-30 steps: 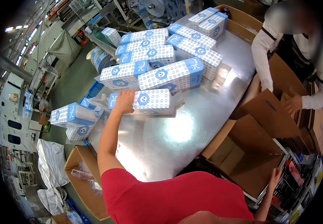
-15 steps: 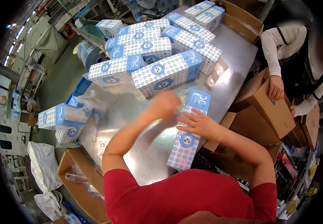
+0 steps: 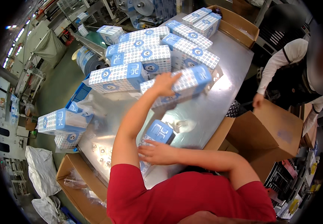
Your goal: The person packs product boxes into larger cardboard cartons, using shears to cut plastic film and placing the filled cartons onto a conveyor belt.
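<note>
At the centre of the frame, a box-shaped pack (image 3: 192,82) is white with rows of small bluish round prints and a blue end. Lower, a second pack (image 3: 159,130) shows a blue end with a white emblem. The grouped packs (image 3: 148,54) at upper centre repeat the white, dotted pattern, with scalloped blue badges around white-and-black animal faces. The tabletop (image 3: 226,69) is silvery. The shirt (image 3: 191,198) at lower centre is plain red; at upper right, a white sleeve (image 3: 277,63) bears 1 dark band. The cardboard carton (image 3: 281,127) at right is brown.

Near pack (image 3: 154,135): white characters (image 3: 159,130) on blue end. Rear pack (image 3: 135,56): round blue emblem (image 3: 147,53).
</note>
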`<state>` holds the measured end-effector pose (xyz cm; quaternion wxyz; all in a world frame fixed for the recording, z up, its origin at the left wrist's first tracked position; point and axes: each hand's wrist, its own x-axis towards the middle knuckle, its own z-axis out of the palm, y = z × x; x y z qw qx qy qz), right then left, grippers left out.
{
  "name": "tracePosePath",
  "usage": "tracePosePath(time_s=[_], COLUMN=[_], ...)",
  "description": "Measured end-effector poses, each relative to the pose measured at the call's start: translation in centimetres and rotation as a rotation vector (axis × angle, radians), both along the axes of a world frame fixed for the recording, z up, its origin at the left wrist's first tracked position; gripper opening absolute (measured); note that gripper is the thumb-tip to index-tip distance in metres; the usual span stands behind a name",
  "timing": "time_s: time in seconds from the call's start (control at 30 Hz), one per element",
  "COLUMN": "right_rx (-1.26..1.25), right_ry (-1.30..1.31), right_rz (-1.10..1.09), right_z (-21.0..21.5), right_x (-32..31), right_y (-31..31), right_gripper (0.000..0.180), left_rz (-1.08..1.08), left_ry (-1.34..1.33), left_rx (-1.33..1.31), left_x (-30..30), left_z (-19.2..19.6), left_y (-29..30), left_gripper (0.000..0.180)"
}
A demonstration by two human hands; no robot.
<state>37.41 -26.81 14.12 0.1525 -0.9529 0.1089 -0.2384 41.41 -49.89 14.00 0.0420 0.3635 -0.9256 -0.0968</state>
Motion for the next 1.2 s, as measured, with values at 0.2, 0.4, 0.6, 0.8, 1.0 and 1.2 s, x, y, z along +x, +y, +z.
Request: tracePosePath(time_s=[0.2, 0.4, 0.6, 0.8, 1.0, 1.2], right_rx=[0.09, 0.055, -0.277, -0.374, -0.233, 0.076], right_ry=[0.535, 0.65, 0.631, 0.599, 0.549, 0.311], right_rz=[-0.91, -0.902, -0.727, -0.443, -0.464, -0.702], right_z=[1.8, -5.2, -5.3, -5.7, -1.8, -0.1], right_x=[-13.1, -14.7, -14.7, -15.1, -17.7, -22.6], right_y=[-8.1, -7.1, -7.2, -8.9, -9.5, -9.8], right_gripper=[0.102, 0.075, 0.013, 0.01, 0.009, 0.011], left_rz=[-0.052, 0.539, 0.196, 0.334, 0.392, 0.341], left_ry=[0.231, -0.385, -0.3, -0.134, -0.368, -0.219], left_rx=[-0.017, -0.071, -0.272, -0.124, 0.152, 0.072], left_x=[10.7, 17.9, 16.6, 13.7, 14.5, 14.1], left_z=[2.6, 0.1, 1.4, 5.9, 7.0, 4.7], left_y=[-5.0, -6.9, -4.0, 1.6, 10.0, 4.7], left_gripper=[0.084, 0.109, 0.103, 0.094, 0.087, 0.084])
